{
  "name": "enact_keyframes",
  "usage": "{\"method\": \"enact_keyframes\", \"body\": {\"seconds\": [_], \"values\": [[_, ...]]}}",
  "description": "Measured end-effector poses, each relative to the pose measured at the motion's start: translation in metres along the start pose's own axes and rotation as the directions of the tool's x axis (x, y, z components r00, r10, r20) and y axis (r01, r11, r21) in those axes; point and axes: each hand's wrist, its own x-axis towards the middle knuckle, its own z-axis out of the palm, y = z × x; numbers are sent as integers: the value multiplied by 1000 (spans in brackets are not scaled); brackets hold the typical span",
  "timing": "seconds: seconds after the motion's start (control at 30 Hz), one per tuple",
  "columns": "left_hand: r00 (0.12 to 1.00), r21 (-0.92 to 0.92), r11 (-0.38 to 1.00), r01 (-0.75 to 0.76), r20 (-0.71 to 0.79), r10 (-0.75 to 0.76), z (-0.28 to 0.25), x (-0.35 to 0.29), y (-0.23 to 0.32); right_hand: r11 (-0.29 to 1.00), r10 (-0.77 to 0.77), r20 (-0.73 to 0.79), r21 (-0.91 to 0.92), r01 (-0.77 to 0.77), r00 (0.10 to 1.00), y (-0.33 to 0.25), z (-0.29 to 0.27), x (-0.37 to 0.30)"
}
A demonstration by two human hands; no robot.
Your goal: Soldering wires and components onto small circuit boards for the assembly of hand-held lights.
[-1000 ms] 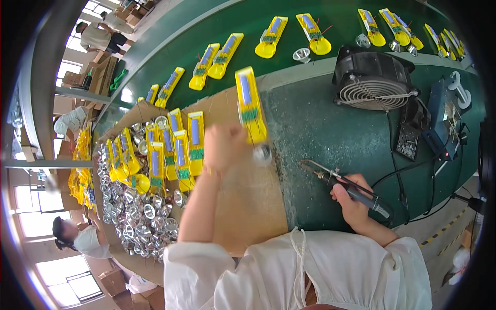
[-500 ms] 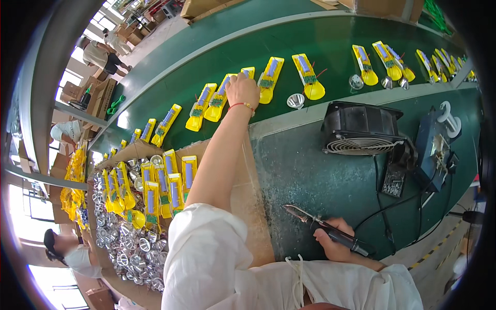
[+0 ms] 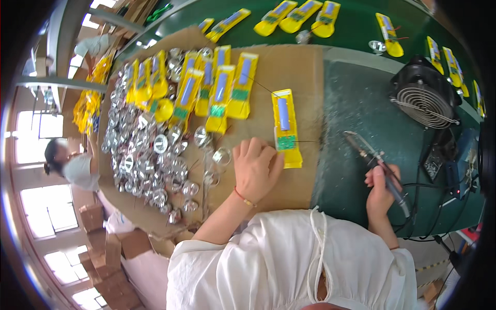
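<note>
The left hand (image 3: 257,168) has its fingers curled at the lower left edge of a yellow casing (image 3: 285,132); whether they grip it, I cannot tell. The right hand (image 3: 381,188) is closed around a soldering iron (image 3: 390,183), tip pointing up and left. The casing lies on cardboard (image 3: 299,194), near its right edge, where the green surface (image 3: 354,103) stretches toward a black fan (image 3: 423,103). Silver reflectors (image 3: 155,160) crowd the cardboard's left side, well apart from the casing.
</note>
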Motion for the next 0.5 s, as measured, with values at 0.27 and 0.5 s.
{"method": "enact_keyframes", "body": {"seconds": [0.27,0.5], "values": [[935,216,934,284,-280,-219,-50,-24,-67,998,-57,-10,-6,57,998,4,-1,-10],[959,474,834,281,-165,-230,-19,-18,-80,996,-83,2,-8,83,997,-11,5,-26]]}}
